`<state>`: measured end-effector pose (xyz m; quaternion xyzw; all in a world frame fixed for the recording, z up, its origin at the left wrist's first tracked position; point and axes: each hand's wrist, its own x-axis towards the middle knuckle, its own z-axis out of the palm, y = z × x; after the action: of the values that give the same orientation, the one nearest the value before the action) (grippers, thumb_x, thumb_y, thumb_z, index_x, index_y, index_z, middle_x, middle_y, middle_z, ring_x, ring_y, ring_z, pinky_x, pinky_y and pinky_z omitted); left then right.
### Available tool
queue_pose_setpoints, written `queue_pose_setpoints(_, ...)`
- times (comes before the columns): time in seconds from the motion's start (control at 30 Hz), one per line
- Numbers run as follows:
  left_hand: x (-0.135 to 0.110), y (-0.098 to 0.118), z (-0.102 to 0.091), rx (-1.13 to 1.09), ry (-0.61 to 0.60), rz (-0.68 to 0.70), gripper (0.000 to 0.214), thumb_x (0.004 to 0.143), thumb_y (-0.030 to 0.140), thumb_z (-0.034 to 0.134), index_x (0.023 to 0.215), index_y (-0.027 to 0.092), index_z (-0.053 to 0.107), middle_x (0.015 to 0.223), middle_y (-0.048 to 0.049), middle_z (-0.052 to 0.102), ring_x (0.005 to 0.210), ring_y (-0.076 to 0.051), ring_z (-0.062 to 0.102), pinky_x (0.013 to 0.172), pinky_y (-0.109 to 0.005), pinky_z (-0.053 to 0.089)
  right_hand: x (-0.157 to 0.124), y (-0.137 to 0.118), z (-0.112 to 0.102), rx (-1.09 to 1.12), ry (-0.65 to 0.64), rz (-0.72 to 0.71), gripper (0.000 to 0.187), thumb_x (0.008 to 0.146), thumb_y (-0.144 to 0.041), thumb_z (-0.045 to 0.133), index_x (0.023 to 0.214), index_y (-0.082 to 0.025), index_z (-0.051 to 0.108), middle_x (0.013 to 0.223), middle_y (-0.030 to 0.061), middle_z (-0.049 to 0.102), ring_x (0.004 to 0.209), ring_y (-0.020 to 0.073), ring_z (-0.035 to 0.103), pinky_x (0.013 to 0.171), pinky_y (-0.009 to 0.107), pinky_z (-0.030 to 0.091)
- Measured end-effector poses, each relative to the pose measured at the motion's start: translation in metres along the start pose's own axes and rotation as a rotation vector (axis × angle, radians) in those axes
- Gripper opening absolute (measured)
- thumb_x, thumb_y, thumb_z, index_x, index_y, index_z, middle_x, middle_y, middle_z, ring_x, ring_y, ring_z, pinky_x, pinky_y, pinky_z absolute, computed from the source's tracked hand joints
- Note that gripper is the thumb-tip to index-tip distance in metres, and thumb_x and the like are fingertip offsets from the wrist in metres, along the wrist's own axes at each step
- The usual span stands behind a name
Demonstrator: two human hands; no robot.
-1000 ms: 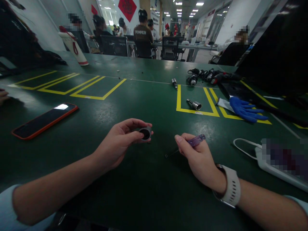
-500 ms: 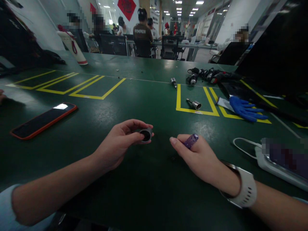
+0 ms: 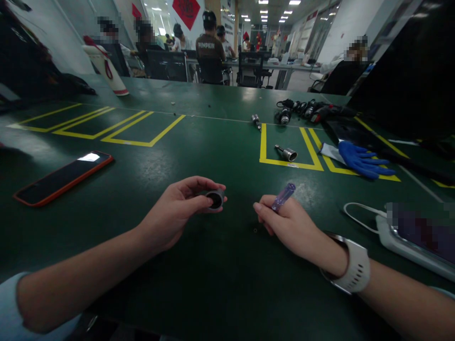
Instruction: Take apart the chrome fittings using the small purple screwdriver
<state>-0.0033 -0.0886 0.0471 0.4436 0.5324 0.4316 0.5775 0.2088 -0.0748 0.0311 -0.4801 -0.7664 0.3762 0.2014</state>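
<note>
My left hand [image 3: 185,208] pinches a grey metal socket [image 3: 216,200] between thumb and fingers, its round dark opening facing me. To the right, my right hand [image 3: 289,227] is closed around a screwdriver with a clear purple handle [image 3: 284,196]. The handle sticks up past the thumb and slants to the right; the shaft is hidden by the hand. Both hands hover over the green tabletop [image 3: 213,279], apart from each other. Beneath my right fingers lies a tiny ring-like piece [image 3: 255,230]. Farther off, a socket bit with a shank [image 3: 286,153] rests inside a yellow-taped box.
A second bit [image 3: 256,121] lies behind the yellow tape [image 3: 263,144]. A blue glove [image 3: 364,160] and cabled dark parts [image 3: 284,116] are at the right. An orange-edged phone [image 3: 64,179] lies left, and a white device with a cable [image 3: 408,241] sits right. People sit in the background.
My right hand has shifted slightly up and left, and the screwdriver handle now stands taller out of the grip. The left hand with the socket stays nearly still.
</note>
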Motion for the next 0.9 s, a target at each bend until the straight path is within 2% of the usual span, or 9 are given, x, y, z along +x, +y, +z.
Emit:
queue_pose_setpoints(0.13,0.001,0.001,0.0,-0.001,0.001,-0.001,0.017,0.076,0.006,0.06,0.087,0.016,0.066,0.102,-0.0038,0.069,0.092,-0.018,0.067,0.075,-0.025,0.057,0.003,-0.002,-0.004,-0.077,-0.079,0.005,0.031,0.091,-0.029,0.041,0.064,-0.018,0.052,0.052,-0.004,0.049,0.048,0.01,0.048,0.049,0.024,0.034)
queue_pose_setpoints(0.3,-0.001,0.001,0.0,0.006,0.009,-0.005,0.017,0.075,0.005,0.06,0.086,0.016,0.066,0.098,-0.0038,0.07,0.09,-0.018,0.067,0.073,-0.025,0.057,0.004,-0.004,-0.014,-0.228,-0.172,-0.022,0.033,0.091,-0.03,0.041,0.067,-0.017,0.061,0.059,0.0007,0.059,0.054,0.0127,0.054,0.051,0.026,0.036)
queue_pose_setpoints(0.47,-0.001,0.002,0.002,0.006,0.005,-0.01,0.018,0.074,0.005,0.06,0.087,0.016,0.067,0.096,-0.0037,0.07,0.088,-0.017,0.067,0.073,-0.025,0.057,0.002,-0.002,-0.021,-0.091,-0.248,0.022,0.037,0.092,-0.041,0.043,0.08,-0.016,0.067,0.066,0.0028,0.065,0.058,0.0137,0.059,0.053,0.026,0.041)
queue_pose_setpoints(0.67,0.001,0.0,0.001,0.013,-0.005,-0.01,0.017,0.074,0.007,0.061,0.087,0.016,0.067,0.097,-0.0037,0.07,0.088,-0.017,0.067,0.073,-0.024,0.057,0.001,0.001,-0.025,0.042,-0.298,0.045,0.041,0.091,-0.048,0.041,0.091,-0.016,0.066,0.08,0.0051,0.069,0.067,0.0149,0.065,0.059,0.027,0.047)
queue_pose_setpoints(0.9,-0.001,0.001,0.001,0.005,0.004,-0.017,0.015,0.073,0.007,0.062,0.085,0.016,0.067,0.1,-0.0042,0.07,0.089,-0.018,0.067,0.074,-0.027,0.057,0.001,-0.004,-0.031,0.004,-0.244,-0.008,0.045,0.093,-0.051,0.036,0.092,-0.017,0.066,0.078,0.0036,0.065,0.063,0.0135,0.059,0.055,0.026,0.044)
